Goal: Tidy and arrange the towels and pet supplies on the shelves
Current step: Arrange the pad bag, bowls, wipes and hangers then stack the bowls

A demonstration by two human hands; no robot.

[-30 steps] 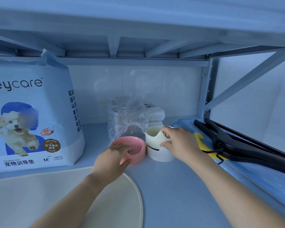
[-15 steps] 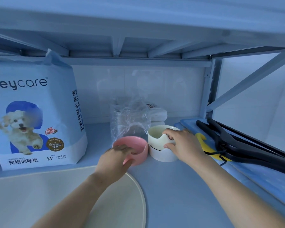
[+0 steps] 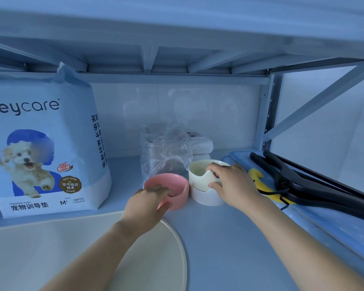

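Little has changed over the last second. Both hands have stayed on their bowls, and the bowls sit much where they did against the things behind them, so most of the apparent shift is probably the head camera moving. Well to the left of the left fingers stands the training-pad bag [image 3: 46, 143], upright on the shelf [image 3: 219, 238], with the cream mat [image 3: 51, 248] lying under the left wrist. The left hand [image 3: 145, 208] grips the pink bowl [image 3: 180, 192]: its fingers [image 3: 156, 189] are curled over the near rim with the tips inside, close together, and the thumb presses the outer wall. Just beyond those fingertips is a crumpled clear plastic bag [image 3: 166, 152]. Immediately right of the left fingers, touching the pink bowl or very nearly so, is the white bowl [image 3: 202, 194]. The right hand [image 3: 233, 185] holds it with fingers hooked over the far-right rim and the thumb flat on the front wall, pinching the wall between them. Behind the right fingers lie folded white pads [image 3: 202, 145], and to their right a blue tray [image 3: 324, 223] carries a black long-handled tool [image 3: 313, 185] and a yellow piece [image 3: 263, 183]. With both grips still set and the bowls side by side, the pairing looks nearly settled. What remains is probably a final nudge into line, then letting go.
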